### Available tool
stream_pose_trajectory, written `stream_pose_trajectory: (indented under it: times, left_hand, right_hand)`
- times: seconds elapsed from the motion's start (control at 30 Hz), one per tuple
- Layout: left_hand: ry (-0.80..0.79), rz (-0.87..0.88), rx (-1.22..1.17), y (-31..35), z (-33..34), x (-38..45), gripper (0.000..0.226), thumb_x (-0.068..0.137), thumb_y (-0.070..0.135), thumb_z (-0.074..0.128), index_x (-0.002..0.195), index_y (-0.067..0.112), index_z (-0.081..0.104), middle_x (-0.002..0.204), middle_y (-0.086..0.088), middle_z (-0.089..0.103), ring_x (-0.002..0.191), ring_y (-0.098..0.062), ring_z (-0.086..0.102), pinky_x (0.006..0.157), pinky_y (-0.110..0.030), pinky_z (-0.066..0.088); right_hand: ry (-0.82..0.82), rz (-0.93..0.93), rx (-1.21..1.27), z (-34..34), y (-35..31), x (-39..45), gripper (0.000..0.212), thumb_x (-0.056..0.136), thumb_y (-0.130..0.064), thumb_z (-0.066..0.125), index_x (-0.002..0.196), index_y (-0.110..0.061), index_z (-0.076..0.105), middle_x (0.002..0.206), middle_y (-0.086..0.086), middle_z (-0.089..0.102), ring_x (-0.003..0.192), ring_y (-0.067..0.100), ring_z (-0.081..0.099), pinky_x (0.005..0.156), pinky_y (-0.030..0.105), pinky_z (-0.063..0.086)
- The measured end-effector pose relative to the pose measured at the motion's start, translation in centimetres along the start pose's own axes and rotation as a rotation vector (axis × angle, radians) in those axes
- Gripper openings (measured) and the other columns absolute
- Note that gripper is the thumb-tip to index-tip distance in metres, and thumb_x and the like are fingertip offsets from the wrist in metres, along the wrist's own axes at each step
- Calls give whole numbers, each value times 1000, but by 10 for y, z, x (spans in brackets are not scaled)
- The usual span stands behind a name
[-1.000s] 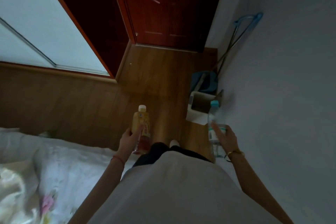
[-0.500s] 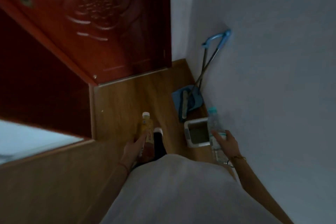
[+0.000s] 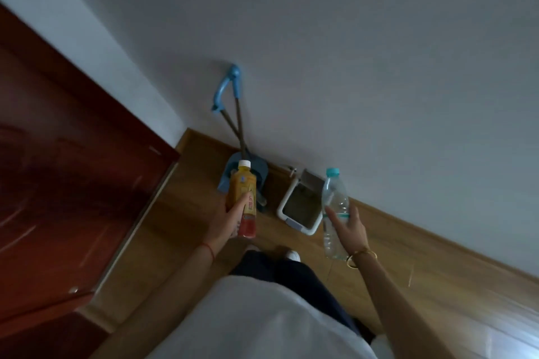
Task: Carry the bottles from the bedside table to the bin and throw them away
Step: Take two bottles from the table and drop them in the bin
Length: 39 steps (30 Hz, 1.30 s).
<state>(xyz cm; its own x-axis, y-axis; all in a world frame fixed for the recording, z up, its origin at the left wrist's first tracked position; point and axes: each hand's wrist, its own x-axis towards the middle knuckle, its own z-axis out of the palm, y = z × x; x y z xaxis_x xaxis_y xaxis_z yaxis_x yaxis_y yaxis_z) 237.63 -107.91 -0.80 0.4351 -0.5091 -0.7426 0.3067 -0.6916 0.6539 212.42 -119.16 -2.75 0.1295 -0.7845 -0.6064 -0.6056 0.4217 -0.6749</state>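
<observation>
Two plastic bottles — left hand (image 3: pixel 226 217) grips the yellow-labelled bottle (image 3: pixel 243 198), right hand (image 3: pixel 348 226) the ribbed clear bottle (image 3: pixel 334 210) — above one white-rimmed rectangular bin (image 3: pixel 294 217).

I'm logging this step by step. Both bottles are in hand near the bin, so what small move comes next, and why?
Probably bring the right hand forward and lower the clear bottle over the bin: its lid stands open, it lies just ahead by the wall, and that bottle is nearest to it.
</observation>
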Motion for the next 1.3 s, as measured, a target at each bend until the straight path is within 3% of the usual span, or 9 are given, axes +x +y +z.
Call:
stream_pose_trajectory:
  times: [0.13, 0.23, 0.37, 0.57, 0.73, 0.83, 1.0, 1.2, 1.3]
  left_hand:
    - [-134, 78, 122, 3, 28, 39, 73, 75, 64, 62, 135, 29, 42, 126, -1, 58, 113, -24, 60, 94, -45, 51]
    - [-204, 116, 180, -2, 53, 70, 68, 81, 49, 65, 138, 30, 34, 124, 5, 50, 114, -22, 54, 92, -40, 44]
    - [-263, 176, 307, -26, 87, 130, 74, 74, 43, 75, 135, 31, 34, 133, 3, 50, 120, -20, 51, 95, -38, 39]
    - [-225, 327, 487, -87, 144, 240, 69, 67, 32, 84, 124, 20, 47, 128, -2, 59, 120, -19, 56, 96, -30, 44]
    - [-208, 385, 533, -146, 181, 325, 62, 65, 25, 85, 116, 18, 50, 122, -2, 63, 112, -9, 55, 95, -25, 43]
    - [-161, 482, 574, -174, 191, 360, 58, 66, 24, 84, 116, 16, 54, 121, -1, 64, 116, -13, 59, 101, -35, 49]
    - [-147, 608, 585, -205, 200, 382, 65, 72, 21, 80, 129, 22, 48, 127, 2, 62, 119, -9, 56, 103, -30, 47]
    - [-72, 680, 639, -217, 206, 394, 61, 73, 32, 78, 127, 21, 53, 125, 3, 63, 118, -10, 58, 100, -28, 49]
    - [-23, 693, 660, -217, 204, 399, 51, 75, 37, 75, 120, 20, 59, 117, 3, 67, 110, -12, 62, 93, -33, 55]
  right_hand:
    - [29, 82, 101, 12, 10, 16, 48, 80, -45, 68, 112, -21, 40, 113, 15, 61, 88, 27, 65, 62, 29, 51]
    - [50, 74, 130, 28, 16, 45, 54, 78, -44, 71, 117, -19, 43, 114, 11, 62, 91, 25, 64, 69, 33, 53]
    - [159, -11, 28, 61, 48, 107, 78, 62, -74, 64, 122, -26, 47, 119, 3, 59, 108, 25, 57, 89, 50, 51]
    - [224, -46, -24, 112, 118, 198, 60, 74, -44, 72, 122, -18, 48, 116, 4, 59, 107, 23, 51, 92, 47, 46]
    - [128, -25, 22, 148, 190, 265, 69, 76, -35, 74, 132, -13, 39, 124, 10, 59, 110, 25, 59, 86, 35, 53]
    - [133, 14, 47, 166, 218, 297, 70, 77, -31, 74, 133, -11, 36, 125, 11, 59, 113, 27, 59, 85, 32, 51]
    - [152, 17, 114, 192, 244, 323, 75, 79, -25, 72, 138, -10, 29, 132, 13, 53, 120, 27, 54, 89, 28, 43]
    - [236, -7, 217, 207, 250, 331, 78, 84, -21, 66, 146, -12, 19, 141, 13, 45, 126, 26, 49, 95, 31, 40]
    - [262, -16, 204, 206, 251, 331, 72, 84, -22, 66, 143, -13, 25, 138, 12, 49, 123, 25, 51, 98, 34, 44]
